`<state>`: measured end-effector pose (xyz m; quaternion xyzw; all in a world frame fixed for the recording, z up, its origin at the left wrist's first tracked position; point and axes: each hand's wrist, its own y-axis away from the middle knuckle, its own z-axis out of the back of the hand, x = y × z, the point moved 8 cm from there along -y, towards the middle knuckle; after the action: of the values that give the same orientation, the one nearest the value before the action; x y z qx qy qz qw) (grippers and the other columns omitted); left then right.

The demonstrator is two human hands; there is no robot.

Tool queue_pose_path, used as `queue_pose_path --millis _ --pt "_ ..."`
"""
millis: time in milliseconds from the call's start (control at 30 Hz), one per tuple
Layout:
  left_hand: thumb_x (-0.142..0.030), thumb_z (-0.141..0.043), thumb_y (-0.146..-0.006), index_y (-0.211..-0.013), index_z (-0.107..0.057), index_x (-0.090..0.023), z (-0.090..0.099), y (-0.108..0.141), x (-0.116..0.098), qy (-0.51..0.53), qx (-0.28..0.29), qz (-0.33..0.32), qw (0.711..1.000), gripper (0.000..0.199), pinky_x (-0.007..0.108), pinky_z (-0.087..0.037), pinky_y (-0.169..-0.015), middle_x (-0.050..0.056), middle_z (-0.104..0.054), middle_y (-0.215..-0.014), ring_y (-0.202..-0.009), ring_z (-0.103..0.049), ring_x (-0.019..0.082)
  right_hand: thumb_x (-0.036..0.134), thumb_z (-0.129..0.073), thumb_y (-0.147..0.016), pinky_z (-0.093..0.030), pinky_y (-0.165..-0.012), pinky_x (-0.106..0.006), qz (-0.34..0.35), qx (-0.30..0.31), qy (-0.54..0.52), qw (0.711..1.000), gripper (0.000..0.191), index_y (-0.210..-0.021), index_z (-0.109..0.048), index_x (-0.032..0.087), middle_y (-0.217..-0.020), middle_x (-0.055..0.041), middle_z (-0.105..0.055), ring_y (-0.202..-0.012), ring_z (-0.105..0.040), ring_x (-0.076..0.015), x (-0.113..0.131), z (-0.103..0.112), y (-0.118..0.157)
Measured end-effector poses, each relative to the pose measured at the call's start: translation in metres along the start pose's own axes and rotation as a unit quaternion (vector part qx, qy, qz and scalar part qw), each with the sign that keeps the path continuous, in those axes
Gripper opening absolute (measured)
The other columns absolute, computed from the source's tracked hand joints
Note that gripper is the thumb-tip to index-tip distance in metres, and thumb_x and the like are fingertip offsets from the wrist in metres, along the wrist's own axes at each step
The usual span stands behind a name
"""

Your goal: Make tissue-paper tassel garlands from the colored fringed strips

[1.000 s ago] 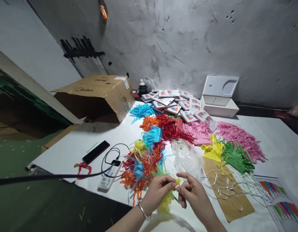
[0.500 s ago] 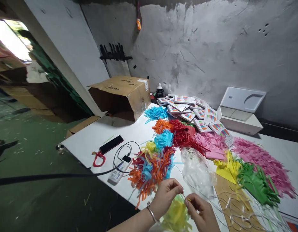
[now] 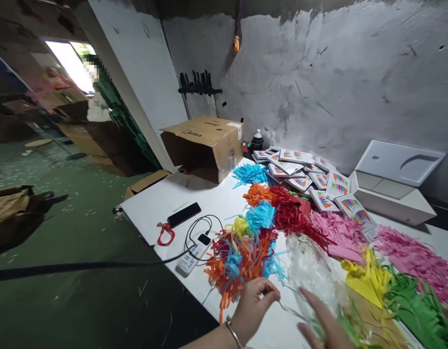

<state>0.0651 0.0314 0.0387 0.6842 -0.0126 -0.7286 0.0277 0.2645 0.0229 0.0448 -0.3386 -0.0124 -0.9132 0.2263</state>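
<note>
My left hand (image 3: 255, 306), with a bracelet at the wrist, pinches a thin pale string (image 3: 291, 310) between thumb and fingertips. The string runs right toward my right hand (image 3: 327, 322), which is blurred at the bottom edge with its fingers apart. Blurred yellow-green strips (image 3: 349, 322) show just beyond the right hand. A clear plastic bag (image 3: 311, 266) lies crumpled behind both hands. Left of it, orange, red and blue paper tassels (image 3: 241, 257) are heaped close to my left hand.
Yellow (image 3: 371, 278), green (image 3: 412, 300) and pink fringed paper (image 3: 420, 252) lies on the right. Printed packets (image 3: 300, 169) are piled behind, beside a white box (image 3: 391, 198). A cardboard box (image 3: 209, 145), a phone (image 3: 183, 214) and a cabled power bank (image 3: 193, 259) occupy the left.
My right hand has moved right, away from my left, and its fingers have spread. The yellow tassel between the hands is gone from there. The view has swung left.
</note>
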Motion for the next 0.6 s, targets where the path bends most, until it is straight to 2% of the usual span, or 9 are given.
queue_pose_path --millis 67,133,200,267,333,400,467,533,600 --pt "-0.027 -0.063 -0.08 -0.068 -0.068 -0.016 -0.005 0.005 -0.001 -0.033 0.008 -0.022 0.999 0.016 0.025 -0.043 -0.068 0.003 -0.065 -0.069 -0.071 -0.058 0.016 0.044 -0.045 -0.089 -0.051 -0.069 -0.025 -0.015 0.05 -0.113 0.992 0.035 -0.11 -0.064 0.023 -0.084 -0.007 -0.07 -0.078 -0.066 -0.0199 0.032 -0.037 -0.027" --pt "-0.029 -0.061 -0.082 -0.074 -0.069 -0.017 0.002 0.002 0.003 -0.048 0.016 -0.031 0.998 0.017 0.025 -0.044 -0.07 0.004 -0.065 -0.074 -0.073 -0.059 0.016 0.049 -0.037 -0.092 -0.046 -0.055 -0.022 -0.067 0.042 -0.168 0.983 0.041 -0.088 -0.066 0.021 -0.061 -0.002 -0.062 -0.056 -0.058 -0.0157 0.04 -0.061 -0.038" --pt "-0.032 -0.057 -0.085 -0.084 -0.069 -0.018 0.018 -0.008 0.009 -0.064 0.023 -0.042 0.997 0.018 0.027 -0.046 -0.073 0.005 -0.065 -0.081 -0.079 -0.06 0.018 0.055 -0.036 -0.09 -0.041 -0.051 -0.021 -0.102 0.023 -0.183 0.978 0.047 -0.075 -0.063 0.02 -0.055 0.0 -0.056 -0.05 -0.051 -0.0139 0.032 -0.076 -0.037" --pt "-0.031 -0.053 -0.087 -0.096 -0.067 -0.019 0.042 -0.023 0.02 -0.104 0.005 -0.048 0.993 0.02 0.03 -0.047 -0.08 0.007 -0.064 -0.094 -0.088 -0.059 0.019 0.06 -0.038 -0.087 -0.04 -0.052 -0.022 -0.127 0.003 -0.178 0.976 0.049 -0.073 -0.061 0.02 -0.057 -0.0004 -0.056 -0.052 -0.05 -0.0141 0.017 -0.085 -0.032" --pt "-0.026 -0.053 -0.085 -0.111 -0.06 -0.022 0.067 -0.038 0.038 -0.175 -0.03 -0.021 0.984 0.028 0.033 -0.047 -0.084 0.008 -0.059 -0.111 -0.097 -0.058 0.021 0.064 -0.039 -0.084 -0.039 -0.053 -0.022 -0.156 -0.014 -0.171 0.973 0.051 -0.07 -0.06 0.02 -0.058 -0.0008 -0.056 -0.053 -0.05 -0.0146 0.003 -0.091 -0.028" --pt "-0.02 -0.057 -0.08 -0.122 -0.054 -0.025 0.074 -0.049 0.058 -0.254 -0.016 0.014 0.967 0.042 0.035 -0.046 -0.088 0.008 -0.052 -0.123 -0.104 -0.056 0.022 0.066 -0.039 -0.083 -0.038 -0.051 -0.022 -0.179 -0.013 -0.174 0.968 0.052 -0.069 -0.058 0.02 -0.056 0.0002 -0.053 -0.052 -0.047 -0.0144 -0.003 -0.098 -0.03" --pt "-0.016 -0.058 -0.077 -0.121 -0.055 -0.026 0.057 -0.051 0.075 -0.306 0.064 0.005 0.95 0.045 0.035 -0.045 -0.091 0.007 -0.052 -0.124 -0.107 -0.055 0.023 0.066 -0.039 -0.083 -0.035 -0.047 -0.022 -0.194 0.004 -0.189 0.963 0.052 -0.069 -0.057 0.02 -0.051 0.0023 -0.048 -0.048 -0.043 -0.0134 -0.002 -0.108 -0.036" --pt "-0.019 -0.059 -0.079 -0.111 -0.061 -0.026 0.025 -0.041 0.084 -0.329 0.168 -0.054 0.928 0.033 0.035 -0.043 -0.093 0.006 -0.056 -0.12 -0.108 -0.053 0.023 0.063 -0.04 -0.084 -0.035 -0.047 -0.021 -0.198 0.023 -0.213 0.957 0.049 -0.07 -0.057 0.019 -0.051 0.0028 -0.048 -0.048 -0.044 -0.0132 0.004 -0.117 -0.043" --pt "-0.024 -0.06 -0.079 -0.103 -0.065 -0.023 -0.004 -0.026 0.091 -0.342 0.236 -0.099 0.904 0.024 0.036 -0.044 -0.09 0.007 -0.059 -0.115 -0.103 -0.054 0.024 0.058 -0.042 -0.086 -0.04 -0.052 -0.021 -0.19 0.041 -0.241 0.951 0.044 -0.073 -0.058 0.019 -0.059 0.0006 -0.055 -0.055 -0.051 -0.0143 0.009 -0.123 -0.051"
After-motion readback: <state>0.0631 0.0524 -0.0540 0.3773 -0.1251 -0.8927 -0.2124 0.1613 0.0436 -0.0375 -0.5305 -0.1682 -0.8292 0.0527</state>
